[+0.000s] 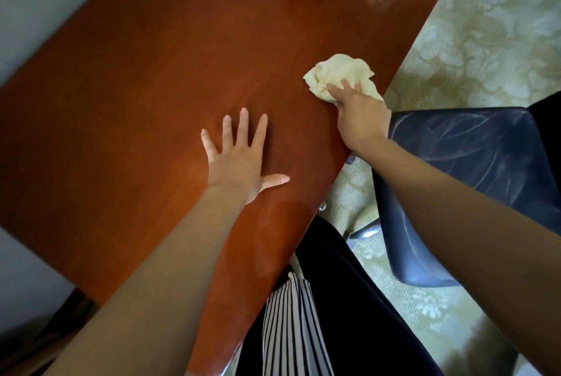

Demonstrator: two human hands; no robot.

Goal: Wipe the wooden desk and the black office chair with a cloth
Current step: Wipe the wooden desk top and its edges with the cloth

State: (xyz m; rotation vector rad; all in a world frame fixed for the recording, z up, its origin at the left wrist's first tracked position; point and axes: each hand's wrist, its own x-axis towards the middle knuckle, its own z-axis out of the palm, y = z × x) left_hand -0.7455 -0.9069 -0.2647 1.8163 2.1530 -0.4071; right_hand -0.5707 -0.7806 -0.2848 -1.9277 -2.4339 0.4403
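the wooden desk fills most of our view, glossy and reddish. the black office chair stands just beside its right edge. our left hand lies flat on the desk, fingers spread, holding nothing. our right hand grips the crumpled cloth, which sits on the desktop near that edge.

Glossy reddish-brown wooden desk. Cream cloth crumpled on top near right edge. Black office chair, streaked pale, just beside desk.
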